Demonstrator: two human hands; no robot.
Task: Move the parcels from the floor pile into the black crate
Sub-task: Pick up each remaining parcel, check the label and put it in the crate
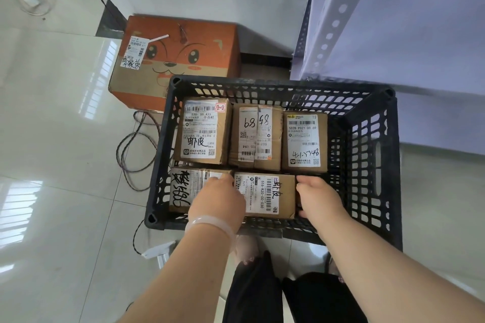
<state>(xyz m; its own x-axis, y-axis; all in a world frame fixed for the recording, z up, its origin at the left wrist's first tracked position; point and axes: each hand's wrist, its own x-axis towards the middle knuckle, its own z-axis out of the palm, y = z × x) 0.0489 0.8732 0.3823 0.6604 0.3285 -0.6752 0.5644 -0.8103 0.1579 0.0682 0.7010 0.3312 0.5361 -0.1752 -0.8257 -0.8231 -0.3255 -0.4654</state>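
Note:
The black crate stands on the tiled floor with several brown cardboard parcels inside. Three sit in the far row: a left parcel, a middle parcel and a right parcel. In the near row, a labelled parcel lies between my hands. My left hand presses its left side and my right hand grips its right side. Another parcel with black handwriting lies at the near left, partly hidden by my left hand.
A large orange box with a fox face stands behind the crate on the left. Cables loop on the floor left of the crate. A white metal shelf rises at the right. My legs and feet are below the crate.

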